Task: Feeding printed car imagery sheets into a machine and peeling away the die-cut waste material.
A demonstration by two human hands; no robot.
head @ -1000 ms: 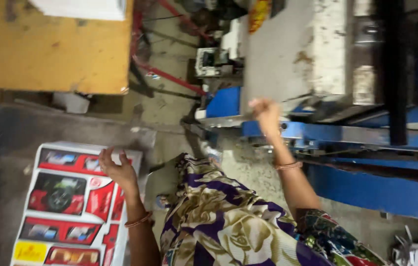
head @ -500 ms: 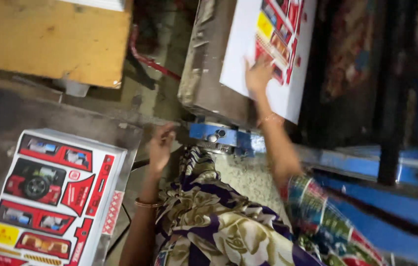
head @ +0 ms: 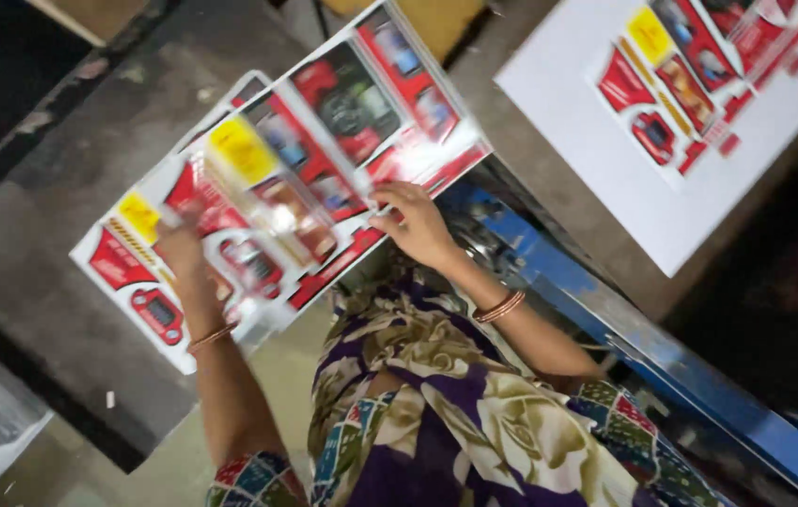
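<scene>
Over the table's (head: 61, 310) near edge | left hand (head: 181, 249) and right hand (head: 418, 225) both pinch the top sheet (head: 324, 160) above the stack (head: 136, 282) | light, floppy, glossy-slick card, likely creases; hold opposite edges.

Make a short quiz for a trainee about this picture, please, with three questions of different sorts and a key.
1. True or false: the left hand and the right hand both touch the top printed sheet on the stack.
2. Which colour is most common in the print? A) green B) red C) brown
3. Fill in: a second printed sheet lies apart at the upper right, beyond the ____ metal frame.

Key: 1 true; 2 B; 3 blue.
</scene>
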